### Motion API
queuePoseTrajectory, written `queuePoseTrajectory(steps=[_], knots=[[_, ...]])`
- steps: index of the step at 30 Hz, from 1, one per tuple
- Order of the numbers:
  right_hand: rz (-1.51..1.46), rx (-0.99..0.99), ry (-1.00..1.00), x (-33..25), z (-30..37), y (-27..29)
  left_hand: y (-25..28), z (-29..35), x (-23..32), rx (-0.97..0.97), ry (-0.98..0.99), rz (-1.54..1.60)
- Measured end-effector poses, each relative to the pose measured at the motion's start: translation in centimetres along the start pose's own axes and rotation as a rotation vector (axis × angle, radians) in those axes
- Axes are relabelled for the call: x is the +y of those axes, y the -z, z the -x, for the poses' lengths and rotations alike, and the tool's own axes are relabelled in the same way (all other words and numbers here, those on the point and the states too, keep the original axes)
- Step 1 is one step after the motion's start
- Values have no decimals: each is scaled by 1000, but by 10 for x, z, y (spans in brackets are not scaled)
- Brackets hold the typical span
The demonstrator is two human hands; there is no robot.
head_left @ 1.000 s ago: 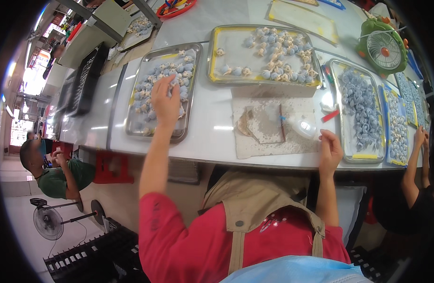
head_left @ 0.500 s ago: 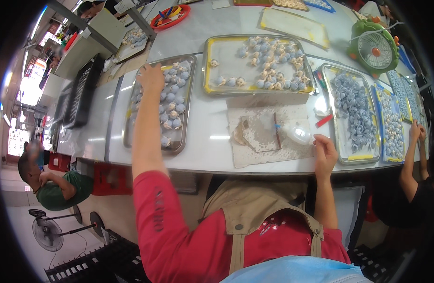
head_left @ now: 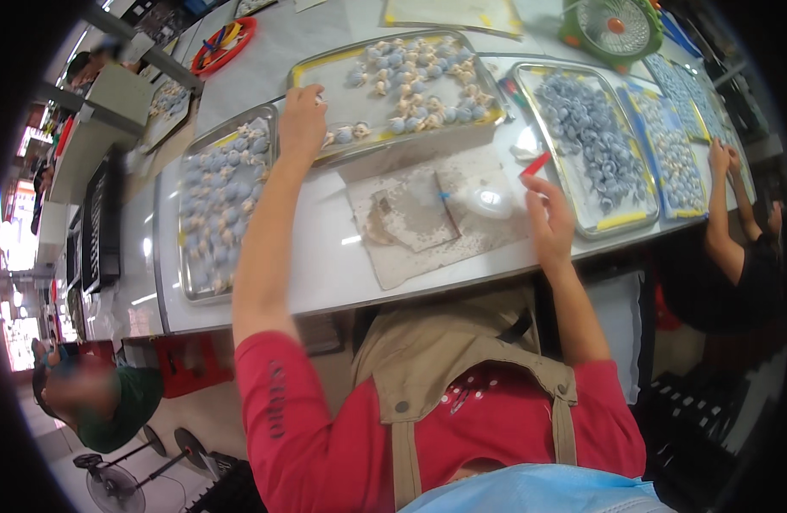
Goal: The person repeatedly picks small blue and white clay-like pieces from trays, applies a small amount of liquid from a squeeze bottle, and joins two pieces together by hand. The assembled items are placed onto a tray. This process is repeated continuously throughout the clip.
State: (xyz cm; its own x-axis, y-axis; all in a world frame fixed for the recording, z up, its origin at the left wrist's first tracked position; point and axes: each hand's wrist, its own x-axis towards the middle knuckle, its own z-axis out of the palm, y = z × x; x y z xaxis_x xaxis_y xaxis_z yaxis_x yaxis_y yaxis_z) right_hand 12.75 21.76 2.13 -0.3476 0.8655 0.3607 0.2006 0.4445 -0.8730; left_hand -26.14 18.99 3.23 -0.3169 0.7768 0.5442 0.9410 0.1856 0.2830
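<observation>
My left hand (head_left: 303,126) is over the left side of the middle metal tray (head_left: 325,64), fingertips closed on a small pale piece that they mostly cover. Beside it in that tray sit several small round blue-and-cream figures (head_left: 342,135), with a larger cluster farther right. Under my left forearm's outer side lies the left tray (head_left: 188,286), filled with similar figures. On the right, my right hand (head_left: 550,221) hovers by the table edge, fingers loosely bent and somewhat apart, with nothing visible in them. Just beyond its fingertips is a red strip-like object (head_left: 536,163).
A stained board (head_left: 393,265) holds a thin rod and a clear domed object (head_left: 489,202). To the right stand a tray of blue-grey cup-like parts (head_left: 620,224) and a blue tray (head_left: 686,210). A green fan (head_left: 614,30) stands behind. Another person's hands (head_left: 723,158) work at far right.
My left hand has moved from the far end of the left tray to the middle tray's left side. My right hand has come nearer the red strip. The whole view has shifted and turned.
</observation>
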Motion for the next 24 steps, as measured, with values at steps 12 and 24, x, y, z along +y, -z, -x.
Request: queuePoseTrajectory(steps=[12, 24], knots=[[399, -298, 93, -10, 5, -17, 70, 207, 169, -311, 662, 1474], [-24, -170, -262, -16, 48, 9, 58, 224, 189, -329, 710, 1544]])
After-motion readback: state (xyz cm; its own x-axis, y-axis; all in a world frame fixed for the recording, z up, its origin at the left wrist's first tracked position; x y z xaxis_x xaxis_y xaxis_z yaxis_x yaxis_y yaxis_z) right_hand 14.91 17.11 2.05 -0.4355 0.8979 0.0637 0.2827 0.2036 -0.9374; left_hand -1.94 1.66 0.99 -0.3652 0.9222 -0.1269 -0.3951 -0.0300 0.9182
